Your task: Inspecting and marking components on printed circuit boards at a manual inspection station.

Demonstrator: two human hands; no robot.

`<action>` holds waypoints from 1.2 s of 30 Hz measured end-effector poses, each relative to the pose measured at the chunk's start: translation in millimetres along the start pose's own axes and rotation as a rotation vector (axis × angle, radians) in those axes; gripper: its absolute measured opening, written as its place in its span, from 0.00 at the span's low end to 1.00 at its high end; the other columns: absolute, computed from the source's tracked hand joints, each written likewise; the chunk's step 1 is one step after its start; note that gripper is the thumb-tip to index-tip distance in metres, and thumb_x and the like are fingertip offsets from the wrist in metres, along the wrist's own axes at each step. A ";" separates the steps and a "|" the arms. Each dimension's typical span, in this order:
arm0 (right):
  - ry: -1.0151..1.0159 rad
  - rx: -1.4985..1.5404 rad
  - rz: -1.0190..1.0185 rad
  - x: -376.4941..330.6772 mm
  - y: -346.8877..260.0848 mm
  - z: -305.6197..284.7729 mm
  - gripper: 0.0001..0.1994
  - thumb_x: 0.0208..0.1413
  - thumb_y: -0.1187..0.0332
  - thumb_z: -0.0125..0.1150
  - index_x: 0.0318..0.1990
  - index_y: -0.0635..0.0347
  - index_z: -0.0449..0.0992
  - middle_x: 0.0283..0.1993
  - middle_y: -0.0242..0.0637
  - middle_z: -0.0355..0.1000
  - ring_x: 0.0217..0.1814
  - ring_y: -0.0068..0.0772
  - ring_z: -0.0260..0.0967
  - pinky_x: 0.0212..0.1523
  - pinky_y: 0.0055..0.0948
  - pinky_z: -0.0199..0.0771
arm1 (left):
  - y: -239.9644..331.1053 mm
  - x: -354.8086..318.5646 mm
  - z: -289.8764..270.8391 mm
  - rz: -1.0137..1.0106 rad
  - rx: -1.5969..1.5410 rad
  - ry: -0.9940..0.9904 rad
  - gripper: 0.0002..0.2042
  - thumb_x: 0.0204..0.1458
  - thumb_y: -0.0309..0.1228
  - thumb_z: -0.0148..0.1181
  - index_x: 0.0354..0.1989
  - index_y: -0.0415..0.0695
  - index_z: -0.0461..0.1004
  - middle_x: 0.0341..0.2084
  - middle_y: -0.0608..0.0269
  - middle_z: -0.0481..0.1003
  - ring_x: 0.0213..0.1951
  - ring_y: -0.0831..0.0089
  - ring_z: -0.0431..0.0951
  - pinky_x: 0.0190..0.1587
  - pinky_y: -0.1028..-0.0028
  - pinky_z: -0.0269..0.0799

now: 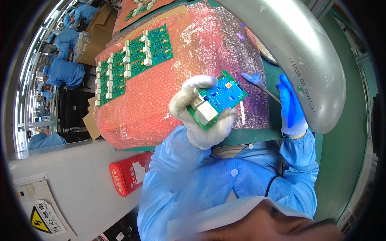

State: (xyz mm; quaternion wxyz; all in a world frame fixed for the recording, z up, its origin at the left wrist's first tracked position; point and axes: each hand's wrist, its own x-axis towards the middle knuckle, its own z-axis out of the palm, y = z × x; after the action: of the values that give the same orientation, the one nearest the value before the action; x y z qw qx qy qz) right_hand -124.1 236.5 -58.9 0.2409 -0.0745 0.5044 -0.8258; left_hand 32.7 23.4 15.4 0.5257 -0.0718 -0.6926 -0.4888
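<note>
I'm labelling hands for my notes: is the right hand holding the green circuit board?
No, the gloved left hand holds the green circuit board, while the right hand is apart from it.

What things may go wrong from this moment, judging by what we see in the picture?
1. The circuit board is tilted and held only by the left hand, so it might slip.
2. The blue-tipped tool, whose handle runs to the right hand, has its tip near the board's corner; a careless movement might scrape components.
3. The right hand appears close to the silver lamp housing and might bump it, though depth is uncertain.
</note>
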 end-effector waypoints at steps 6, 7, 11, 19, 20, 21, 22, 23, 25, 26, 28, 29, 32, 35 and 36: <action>0.161 -0.476 -0.072 -12.1 -63.0 117.9 0.16 0.60 0.68 0.58 0.54 0.64 0.72 0.46 0.42 0.74 0.42 0.32 0.74 0.40 0.33 0.77 | -0.2 0.3 -5.0 -0.480 -0.496 0.157 0.38 0.42 0.18 0.57 0.63 0.52 0.47 0.58 0.46 0.59 0.57 0.60 0.65 0.57 0.60 0.66; 0.087 -0.424 -0.143 -7.5 -61.6 110.4 0.17 0.60 0.67 0.58 0.54 0.64 0.71 0.45 0.42 0.74 0.42 0.33 0.74 0.39 0.34 0.77 | 3.4 8.8 1.5 -0.558 -0.535 0.192 0.41 0.44 0.18 0.54 0.67 0.56 0.43 0.58 0.48 0.60 0.57 0.60 0.66 0.58 0.58 0.66; -0.194 -0.226 -0.450 -5.2 -53.6 93.9 0.21 0.60 0.64 0.58 0.58 0.62 0.66 0.44 0.44 0.74 0.43 0.38 0.74 0.37 0.37 0.77 | 3.2 15.4 6.3 -0.706 -0.741 0.165 0.46 0.44 0.16 0.52 0.71 0.59 0.37 0.59 0.50 0.61 0.56 0.62 0.68 0.59 0.60 0.66; 0.079 0.007 -0.390 -2.1 -29.5 67.6 0.14 0.63 0.69 0.54 0.53 0.62 0.69 0.46 0.44 0.73 0.42 0.33 0.72 0.39 0.26 0.73 | 5.0 12.4 6.9 -0.783 -0.586 -0.014 0.43 0.46 0.19 0.55 0.71 0.51 0.40 0.61 0.50 0.60 0.58 0.63 0.67 0.60 0.62 0.65; -0.056 -0.389 -0.415 -3.8 -35.0 70.1 0.12 0.63 0.70 0.53 0.52 0.63 0.70 0.46 0.45 0.73 0.42 0.32 0.72 0.39 0.25 0.73 | 5.2 12.8 7.3 -0.820 -0.678 0.020 0.42 0.46 0.19 0.56 0.70 0.50 0.43 0.61 0.51 0.60 0.59 0.62 0.67 0.62 0.60 0.63; -0.058 -0.390 -0.414 -1.3 -26.8 57.4 0.12 0.63 0.70 0.53 0.52 0.63 0.70 0.46 0.45 0.73 0.42 0.32 0.72 0.39 0.25 0.73 | 5.1 13.3 7.5 -0.855 -0.771 0.055 0.41 0.46 0.20 0.57 0.70 0.49 0.45 0.61 0.51 0.60 0.59 0.60 0.66 0.63 0.58 0.61; -0.026 -0.354 -0.403 3.8 -11.4 33.9 0.13 0.63 0.70 0.53 0.52 0.63 0.70 0.44 0.45 0.73 0.41 0.32 0.72 0.39 0.25 0.72 | 3.6 14.1 6.8 -0.855 -0.771 0.057 0.41 0.46 0.20 0.57 0.70 0.49 0.45 0.61 0.51 0.60 0.59 0.60 0.66 0.63 0.58 0.61; 0.006 -0.317 -0.390 5.4 -7.4 27.7 0.13 0.63 0.69 0.53 0.52 0.63 0.70 0.43 0.45 0.73 0.41 0.32 0.71 0.38 0.25 0.72 | 1.3 14.9 5.8 -0.944 -0.947 0.117 0.38 0.46 0.20 0.57 0.68 0.48 0.48 0.62 0.52 0.60 0.60 0.58 0.65 0.64 0.55 0.58; -0.076 -0.260 -0.415 4.8 -12.6 33.9 0.13 0.63 0.68 0.53 0.52 0.63 0.70 0.43 0.44 0.73 0.40 0.32 0.71 0.37 0.26 0.72 | -4.0 14.9 4.5 -1.065 -1.170 0.219 0.31 0.46 0.21 0.55 0.63 0.44 0.59 0.59 0.53 0.63 0.61 0.54 0.64 0.66 0.48 0.55; -0.157 -0.201 -0.440 4.1 -21.2 45.7 0.13 0.63 0.67 0.53 0.51 0.63 0.70 0.42 0.44 0.73 0.40 0.33 0.71 0.36 0.26 0.72 | -5.8 14.6 5.0 -1.063 -1.168 0.221 0.31 0.46 0.21 0.55 0.63 0.44 0.59 0.59 0.53 0.63 0.61 0.54 0.64 0.66 0.48 0.55; -0.315 -0.082 -0.489 2.7 -36.5 66.6 0.13 0.62 0.66 0.54 0.51 0.63 0.70 0.41 0.44 0.73 0.39 0.34 0.71 0.34 0.27 0.72 | -8.8 14.3 6.0 -1.100 -1.351 0.351 0.30 0.44 0.22 0.54 0.61 0.37 0.60 0.57 0.45 0.65 0.60 0.52 0.66 0.64 0.48 0.57; -0.393 -0.021 -0.513 2.7 -39.0 70.5 0.14 0.62 0.65 0.54 0.50 0.63 0.70 0.41 0.43 0.73 0.39 0.35 0.71 0.34 0.28 0.72 | -10.4 14.2 5.1 -1.098 -1.349 0.352 0.30 0.44 0.22 0.54 0.61 0.37 0.60 0.57 0.45 0.65 0.60 0.52 0.66 0.64 0.48 0.57; -0.145 -0.122 -0.353 4.1 -27.8 64.8 0.14 0.63 0.62 0.54 0.50 0.62 0.70 0.40 0.42 0.73 0.37 0.32 0.71 0.33 0.28 0.72 | -14.2 16.0 5.0 -1.217 -1.368 0.410 0.29 0.44 0.23 0.54 0.60 0.34 0.60 0.56 0.44 0.66 0.59 0.51 0.66 0.64 0.48 0.57; 0.049 -0.319 0.017 1.8 -42.3 89.9 0.16 0.64 0.58 0.53 0.51 0.61 0.70 0.39 0.39 0.73 0.36 0.28 0.71 0.32 0.26 0.70 | -12.8 16.8 3.7 -1.213 -1.375 0.396 0.29 0.44 0.24 0.53 0.60 0.32 0.59 0.55 0.44 0.66 0.58 0.50 0.67 0.63 0.48 0.58; 0.042 -0.321 0.016 4.6 -35.3 84.6 0.16 0.64 0.58 0.53 0.51 0.61 0.70 0.39 0.39 0.73 0.36 0.28 0.71 0.32 0.26 0.70 | -13.4 15.7 3.5 -1.219 -1.354 0.388 0.30 0.44 0.23 0.54 0.60 0.34 0.59 0.55 0.45 0.67 0.57 0.50 0.67 0.63 0.48 0.59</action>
State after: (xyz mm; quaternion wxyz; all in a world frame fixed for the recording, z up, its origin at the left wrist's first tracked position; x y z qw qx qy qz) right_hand -108.5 180.1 11.8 0.2221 -0.0909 0.6353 -0.7340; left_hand 15.3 12.7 20.0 0.1307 0.0959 -0.0781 -0.9837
